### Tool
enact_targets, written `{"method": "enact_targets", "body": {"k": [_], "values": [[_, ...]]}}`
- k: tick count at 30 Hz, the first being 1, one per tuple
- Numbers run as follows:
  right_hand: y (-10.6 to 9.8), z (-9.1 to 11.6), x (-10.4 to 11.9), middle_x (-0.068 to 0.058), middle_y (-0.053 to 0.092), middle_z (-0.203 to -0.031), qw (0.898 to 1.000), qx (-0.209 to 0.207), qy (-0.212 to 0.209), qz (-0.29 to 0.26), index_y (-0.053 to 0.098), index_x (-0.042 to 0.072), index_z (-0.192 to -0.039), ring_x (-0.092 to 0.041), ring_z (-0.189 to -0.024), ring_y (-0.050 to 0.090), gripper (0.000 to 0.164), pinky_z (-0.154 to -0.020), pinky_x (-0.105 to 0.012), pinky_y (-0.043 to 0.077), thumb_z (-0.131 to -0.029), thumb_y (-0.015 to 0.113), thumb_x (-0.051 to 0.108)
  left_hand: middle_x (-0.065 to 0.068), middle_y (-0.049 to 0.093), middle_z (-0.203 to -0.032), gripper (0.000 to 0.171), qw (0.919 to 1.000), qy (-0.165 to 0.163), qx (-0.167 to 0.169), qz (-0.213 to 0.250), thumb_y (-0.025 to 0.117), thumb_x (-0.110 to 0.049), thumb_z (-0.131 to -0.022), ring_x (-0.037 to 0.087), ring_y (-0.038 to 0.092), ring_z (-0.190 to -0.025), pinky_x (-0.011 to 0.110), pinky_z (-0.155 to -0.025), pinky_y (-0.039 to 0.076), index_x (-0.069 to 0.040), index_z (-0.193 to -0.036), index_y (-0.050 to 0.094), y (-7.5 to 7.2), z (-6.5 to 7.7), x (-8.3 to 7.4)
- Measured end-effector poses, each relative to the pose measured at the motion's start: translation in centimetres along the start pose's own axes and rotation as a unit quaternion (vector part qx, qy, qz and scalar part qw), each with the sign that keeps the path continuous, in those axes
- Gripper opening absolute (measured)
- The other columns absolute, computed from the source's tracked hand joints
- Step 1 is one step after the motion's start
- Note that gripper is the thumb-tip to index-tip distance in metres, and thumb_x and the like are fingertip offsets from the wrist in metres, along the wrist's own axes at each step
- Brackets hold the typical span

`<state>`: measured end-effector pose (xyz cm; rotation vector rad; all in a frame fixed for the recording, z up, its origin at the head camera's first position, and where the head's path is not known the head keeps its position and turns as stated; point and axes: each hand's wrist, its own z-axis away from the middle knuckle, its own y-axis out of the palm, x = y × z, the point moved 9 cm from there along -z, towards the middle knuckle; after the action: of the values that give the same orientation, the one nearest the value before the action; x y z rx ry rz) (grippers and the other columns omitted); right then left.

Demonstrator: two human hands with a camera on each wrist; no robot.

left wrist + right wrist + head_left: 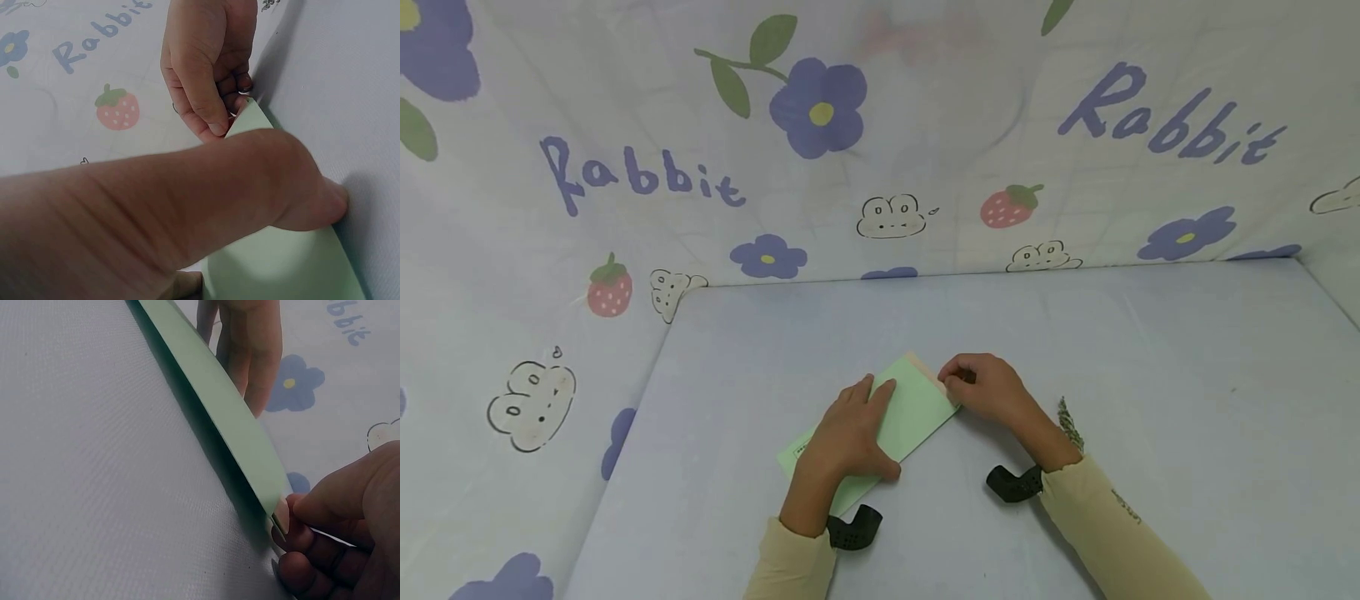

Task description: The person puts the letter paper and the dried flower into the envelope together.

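A pale green envelope [917,404] lies slanted on the table, with a small printed box near its lower left end. Along its upper right end runs a narrow peach strip [925,367]. My left hand [850,429] rests flat across the envelope, fingers spread and thumb over the near edge. At the right end, my right hand [988,387] pinches the envelope's corner by the peach strip between thumb and fingers. Two thin layers show at that corner [279,519] in the right wrist view. The left palm hides part of the envelope's middle.
The white table [1187,400] meets a patterned cloth wall [940,167] at the back and left. Black curved wrist pieces [855,529] sit at both cuffs. A dark leafy sprig print [1070,423] shows beside the right wrist.
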<state>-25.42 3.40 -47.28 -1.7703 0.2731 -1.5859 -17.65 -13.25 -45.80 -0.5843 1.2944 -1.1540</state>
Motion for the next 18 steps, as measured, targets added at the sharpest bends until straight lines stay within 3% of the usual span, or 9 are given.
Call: {"method": "enact_targets", "body": {"k": [18], "values": [[0.06,0.16,0.52,0.000,0.067,-0.086,1.000,0.002,0.000,-0.002,0.076,0.010,-0.096,-0.018,-0.077,0.057,0.018,-0.070,-0.036,0.047,-0.095,0.058,0.012,0.021,0.027,-0.159,0.105,1.0000,0.004,-0.001,0.006,0.085,-0.023,-0.066,0.038,0.027,-0.145,0.049,-0.114,0.029,-0.010,-0.157,0.034,-0.07,0.04,0.05]]}}
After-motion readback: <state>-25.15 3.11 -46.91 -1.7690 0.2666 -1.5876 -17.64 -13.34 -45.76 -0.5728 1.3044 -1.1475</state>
